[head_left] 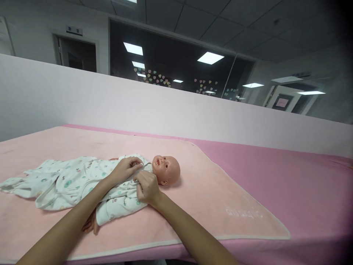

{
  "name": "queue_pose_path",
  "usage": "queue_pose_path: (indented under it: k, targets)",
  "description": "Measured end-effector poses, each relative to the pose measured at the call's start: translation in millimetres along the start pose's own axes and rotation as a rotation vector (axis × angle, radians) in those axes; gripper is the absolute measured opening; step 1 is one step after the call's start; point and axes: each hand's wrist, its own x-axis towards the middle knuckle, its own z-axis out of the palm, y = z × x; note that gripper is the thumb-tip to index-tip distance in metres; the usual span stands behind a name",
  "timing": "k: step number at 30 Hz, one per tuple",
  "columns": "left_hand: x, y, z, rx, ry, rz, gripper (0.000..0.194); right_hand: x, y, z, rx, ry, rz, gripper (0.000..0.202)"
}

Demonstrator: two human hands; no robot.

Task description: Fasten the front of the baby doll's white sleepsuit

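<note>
Both hands, left hand [126, 170] and right hand [147, 187], pinch the doll's [167, 169] printed white romper [82, 180] collar.

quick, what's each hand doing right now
left hand: closed, pinching the romper fabric at the doll's chest.
right hand: closed, gripping the romper near the collar.

text: none readable | blanket [242, 212] — pale embroidered mark showing, too faint to read | door sign [74, 30] — blurring out
</note>
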Motion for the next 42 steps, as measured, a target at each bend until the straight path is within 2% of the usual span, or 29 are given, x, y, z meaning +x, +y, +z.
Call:
queue_pose_path:
  k: [5, 9, 12, 15, 17, 21, 25, 29, 32, 34, 36, 39, 40, 42]
  targets:
    - [7.3, -15.1, -3.7, -0.549, 0.232, -0.193, 0.034, 8.2, -1.2, -4.3, 0.061, -0.073, 0.096, 0.018]
    - [7.1, -17.2, -3.3, -0.764, 0.23, -0.294, 0.033, 20.5, -1.5, 2.2, 0.018, -0.14, 0.305, 0.023]
    - [6.6, -15.7, -1.8, -0.825, 0.197, -0.296, 0.032, 28.4, -2.2, 8.5, -0.081, -0.217, 0.412, 0.024]
    - [7.2, -15.5, -0.5, -0.864, 0.168, -0.267, 0.03, 36.5, -3.4, 12.1, -0.179, -0.282, 0.441, 0.029]
    - [7.8, -16.4, 0.1, -0.877, 0.152, -0.269, 0.029, 43.8, -2.6, 14.3, -0.227, -0.369, 0.474, 0.031]
    - [8.3, -17.7, -0.4, -0.858, 0.151, -0.303, 0.031, 60.3, 5.4, 20.9, -0.227, -0.518, 0.516, 0.029]
    - [8.0, -16.3, -2.2, -0.851, 0.193, -0.318, 0.037, 68.1, 12.5, 24.3, -0.243, -0.519, 0.556, 0.03]
    - [7.9, -15.9, -2.8, -0.811, 0.225, -0.337, 0.043, 64.4, 6.3, 11.3, -0.278, -0.495, 0.524, 0.031]
    - [7.5, -16.9, -2.3, -0.801, 0.233, -0.344, 0.042, 49.3, -7.3, -15.4, -0.275, -0.463, 0.475, 0.034]
    - [6.7, -16.4, -2.0, -0.777, 0.223, -0.328, 0.037, 26.6, -18.7, -40.9, -0.234, -0.327, 0.456, 0.04]
    - [5.6, -14.2, -1.9, -0.718, 0.211, -0.3, 0.033, -8.3, -29.3, -68.8, -0.191, -0.117, 0.5, 0.046]
    - [4.1, -8.9, -1.1, -0.595, 0.189, -0.255, 0.028, -72.7, -37.6, -103.7, -0.329, 0.006, 0.643, 0.039]
    - [3.7, -7.1, -0.6, -0.551, 0.17, -0.236, 0.028, -92.6, -37.7, -111.4, -0.38, -0.008, 0.682, 0.036]
    - [2.6, -4.0, 0.8, -0.441, 0.093, -0.206, 0.029, -122.0, -35.4, -119.8, -0.431, -0.124, 0.688, 0.031]
